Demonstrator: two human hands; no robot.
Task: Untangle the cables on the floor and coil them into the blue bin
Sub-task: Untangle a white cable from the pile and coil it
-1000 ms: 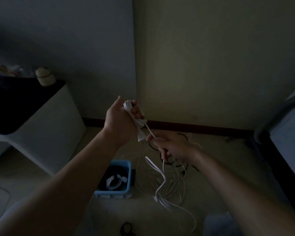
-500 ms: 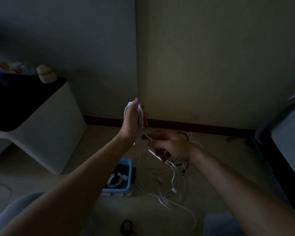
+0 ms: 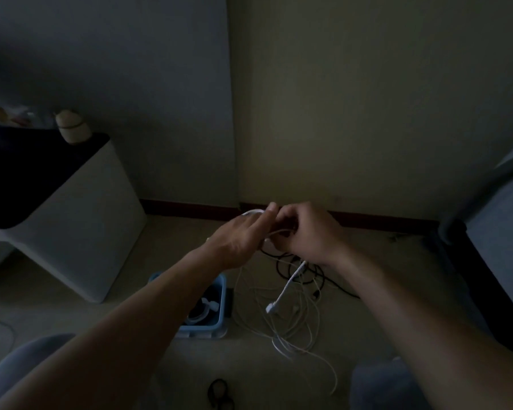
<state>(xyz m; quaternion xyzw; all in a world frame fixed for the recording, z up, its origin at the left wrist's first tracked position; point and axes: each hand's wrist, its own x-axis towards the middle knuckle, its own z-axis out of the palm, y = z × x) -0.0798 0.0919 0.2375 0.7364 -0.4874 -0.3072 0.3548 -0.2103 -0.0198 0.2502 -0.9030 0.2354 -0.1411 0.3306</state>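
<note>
Right hand [image 3: 305, 232] pinched the white cable [image 3: 288, 284] up above the blue bin [image 3: 203, 331], with the tail dangling down just right of the bin. Left hand [image 3: 239, 233] was touching it with loops over its fingers, grip unclear tbh.

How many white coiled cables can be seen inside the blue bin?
1. A white coil lies in the visible part of the blue bin. The left forearm covers the rest and the inside is dark, so more may be hidden.
</note>
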